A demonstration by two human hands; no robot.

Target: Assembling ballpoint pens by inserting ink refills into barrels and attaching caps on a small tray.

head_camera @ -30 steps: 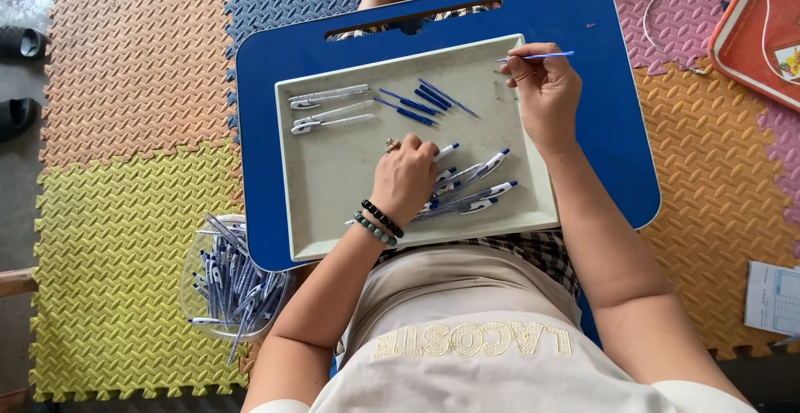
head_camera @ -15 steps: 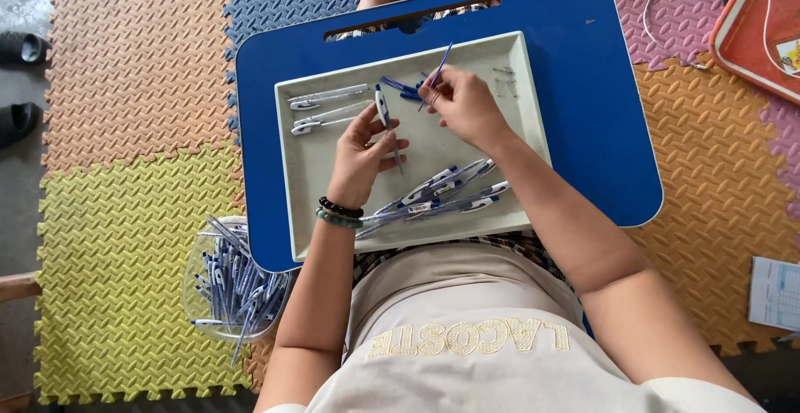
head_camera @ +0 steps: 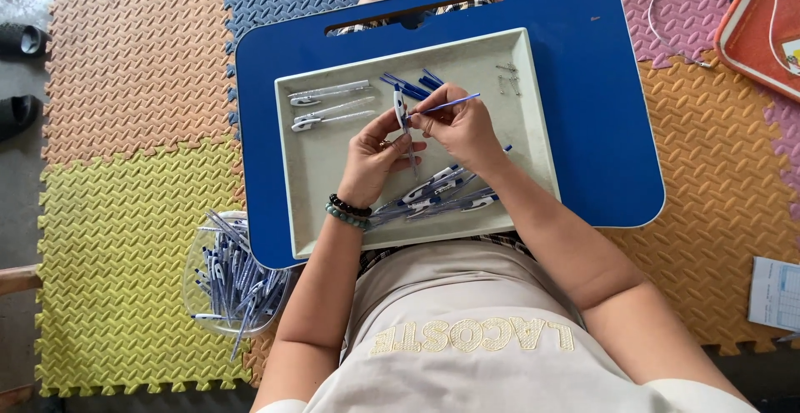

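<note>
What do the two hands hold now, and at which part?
Left hand holds a pen barrel near its middle; right hand pinches a blue refill at its lower end.

Tray (head_camera: 533,205) on lap board (head_camera: 600,88), board over the lap, floor mats (head_camera: 125,113) beneath. Both hands met above the tray's middle: left hand (head_camera: 375,159) on a pen barrel (head_camera: 402,117), right hand (head_camera: 462,125) just beside it, pinching a thin refill (head_camera: 450,102). Two barrels (head_camera: 327,105) lay at the tray's far left, loose caps (head_camera: 412,84) at the far edge, springs (head_camera: 508,80) far right, pile of pens (head_camera: 442,196) at the near edge. Bowl of pens (head_camera: 233,275) sat on the mats, left of the board.
</note>
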